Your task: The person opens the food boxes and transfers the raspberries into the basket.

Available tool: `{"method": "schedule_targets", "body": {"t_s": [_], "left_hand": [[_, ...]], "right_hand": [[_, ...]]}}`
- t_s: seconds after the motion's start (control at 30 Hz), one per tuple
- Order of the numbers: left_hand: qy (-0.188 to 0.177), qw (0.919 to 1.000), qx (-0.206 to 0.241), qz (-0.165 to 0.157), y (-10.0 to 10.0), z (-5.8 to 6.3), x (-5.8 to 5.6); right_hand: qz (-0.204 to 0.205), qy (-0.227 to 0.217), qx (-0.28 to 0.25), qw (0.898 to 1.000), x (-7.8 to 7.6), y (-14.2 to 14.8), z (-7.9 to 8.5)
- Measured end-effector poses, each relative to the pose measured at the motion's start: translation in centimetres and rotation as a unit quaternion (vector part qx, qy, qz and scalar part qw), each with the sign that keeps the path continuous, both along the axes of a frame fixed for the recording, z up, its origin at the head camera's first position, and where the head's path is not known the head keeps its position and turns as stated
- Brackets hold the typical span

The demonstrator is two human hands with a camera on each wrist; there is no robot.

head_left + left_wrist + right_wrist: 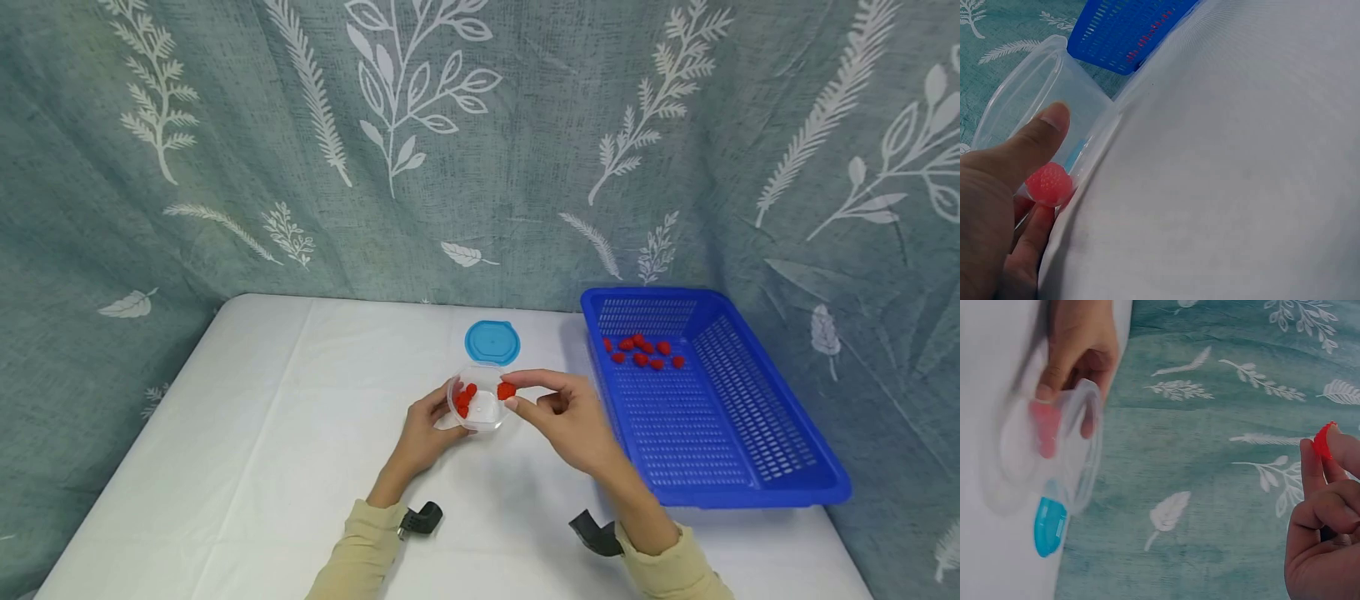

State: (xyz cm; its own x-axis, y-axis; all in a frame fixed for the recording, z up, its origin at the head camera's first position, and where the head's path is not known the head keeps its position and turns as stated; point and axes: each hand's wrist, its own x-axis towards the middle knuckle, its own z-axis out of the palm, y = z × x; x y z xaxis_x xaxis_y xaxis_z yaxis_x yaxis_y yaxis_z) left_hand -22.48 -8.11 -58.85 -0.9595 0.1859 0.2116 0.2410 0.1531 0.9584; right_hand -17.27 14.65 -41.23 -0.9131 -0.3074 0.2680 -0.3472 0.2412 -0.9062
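Observation:
My left hand grips a small clear plastic container at its left side, thumb near me and fingers behind. The container is tilted, and several red berries lie at its left. Through the clear wall in the left wrist view, one bumpy berry shows beside the thumb. Between thumb and index fingertip, my right hand pinches another red berry, close over the container's right rim in the head view. The other right fingers are curled in.
Just behind the container lies a round blue lid on the white-covered table. To the right stands a blue perforated basket, with several more berries near its far left. A patterned teal curtain hangs behind.

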Motion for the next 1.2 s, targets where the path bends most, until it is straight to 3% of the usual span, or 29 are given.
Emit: {"method": "schedule_targets", "body": {"t_s": [0.13,0.3,0.47,0.53,0.73,0.9,1.07,1.2], "left_hand": [[0.007,0.9999,0.012,-0.004,0.0,0.1,0.0],[0.008,0.9996,0.026,-0.004,0.1,0.1,0.0],[0.002,0.9998,0.017,0.004,0.3,0.3,0.1],[0.0,0.9999,0.015,0.005,0.3,0.9,0.4],[0.01,0.9997,0.022,-0.006,0.1,3.1,1.4],[0.014,0.9997,0.021,-0.004,0.0,3.2,1.5],[0.003,0.9998,0.017,-0.002,0.1,3.2,1.5],[0.0,0.9999,0.015,0.0,0.2,3.2,1.5]], "right_hand": [[-0.008,0.023,-0.006,1.0,0.1,1.5,1.8],[-0.052,0.033,-0.025,0.998,-0.5,4.1,3.9],[-0.114,0.024,-0.026,0.993,-2.6,7.4,5.1],[-0.139,0.02,-0.014,0.99,-3.9,8.8,5.0],[-0.161,0.027,0.041,0.986,-8.8,12.9,2.6],[-0.159,0.0,0.077,0.984,-11.9,15.6,-0.6],[-0.143,-0.027,0.129,0.981,-13.3,17.4,-3.3],[-0.125,-0.053,0.172,0.976,-13.8,18.2,-4.3]]}}
